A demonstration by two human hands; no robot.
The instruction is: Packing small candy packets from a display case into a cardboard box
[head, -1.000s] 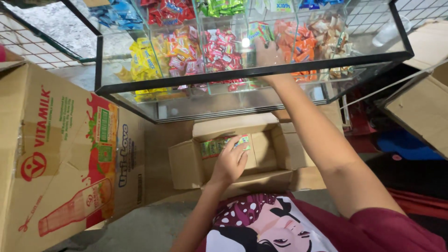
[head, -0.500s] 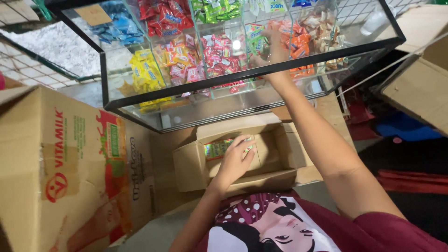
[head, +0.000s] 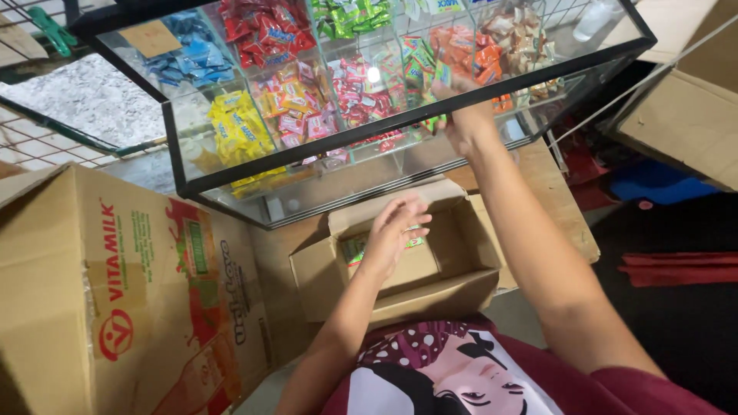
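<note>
- One large printed cardboard carton (head: 115, 307) stands far to the left of both hands, its top flap raised.
- One small open cardboard box (head: 400, 265) sits below the display case; green-and-red sweet packets (head: 355, 247) lie inside it.
- The left hand (head: 396, 227) hovers over that box with fingers spread loosely, its grip wide and closed on nothing that shows; the packets lie just beneath and to the left of its palm.
- One clear display case (head: 231, 165) with a black frame stands above the box; at least eight compartments show, holding blue, yellow, red, pink, green and orange wrapped sweets.
- The right hand (head: 461, 115) reaches up at the case's front rim, grip narrow, fingertips pinching what looks like a small green sweet packet (head: 442, 74); the orange compartment lies just right of the grip.
- More cardboard boxes (head: 684, 115) stand to the right of the right arm, beyond the case's corner.
- Open room lies between the box's flaps and the case's underside, where the left hand sits.
</note>
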